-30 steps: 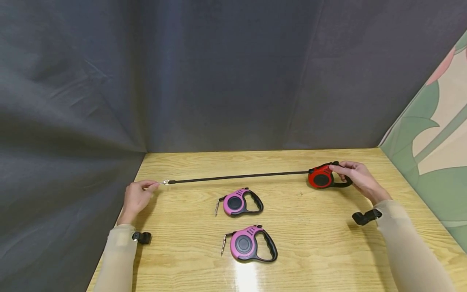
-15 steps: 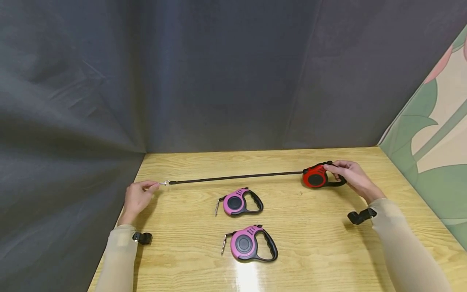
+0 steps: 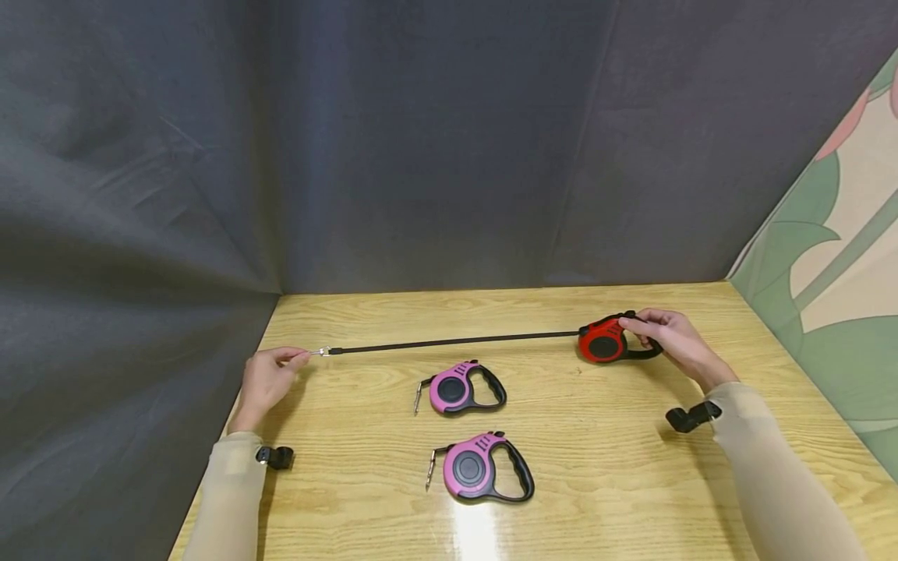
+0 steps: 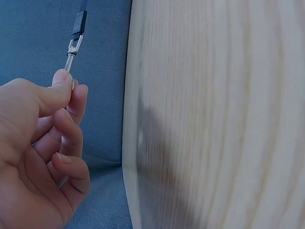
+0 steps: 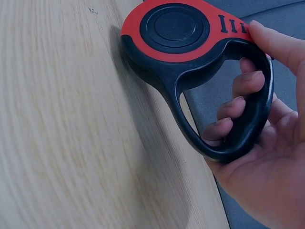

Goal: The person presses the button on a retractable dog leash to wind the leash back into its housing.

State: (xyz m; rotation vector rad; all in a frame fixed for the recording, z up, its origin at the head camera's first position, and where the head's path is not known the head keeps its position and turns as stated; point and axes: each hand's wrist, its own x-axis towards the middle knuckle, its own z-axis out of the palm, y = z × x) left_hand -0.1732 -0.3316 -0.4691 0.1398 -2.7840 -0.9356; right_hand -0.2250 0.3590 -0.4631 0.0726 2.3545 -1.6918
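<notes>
On the right, my right hand (image 3: 675, 340) grips the black handle of a red retractable dog leash (image 3: 604, 341); in the right wrist view its fingers curl through the handle loop (image 5: 259, 114) and the thumb lies on the red case (image 5: 174, 28). A black strap (image 3: 456, 340) runs out of the case, stretched straight to the left. My left hand (image 3: 265, 382) pinches the metal clip (image 3: 321, 351) at the strap's end between thumb and fingers, as the left wrist view shows up close on the clip (image 4: 70, 59).
Two pink retractable leashes lie on the wooden table (image 3: 365, 499): an upper one (image 3: 451, 389) below the strap and a lower one (image 3: 469, 469) nearer the front. Grey cloth (image 3: 435, 148) hangs behind and at left. A leaf-patterned cloth (image 3: 835, 312) borders the right side.
My right hand has shifted slightly left with the red leash case, and the strap between the hands has become a little shorter. The left hand stays almost still, pinching the clip.
</notes>
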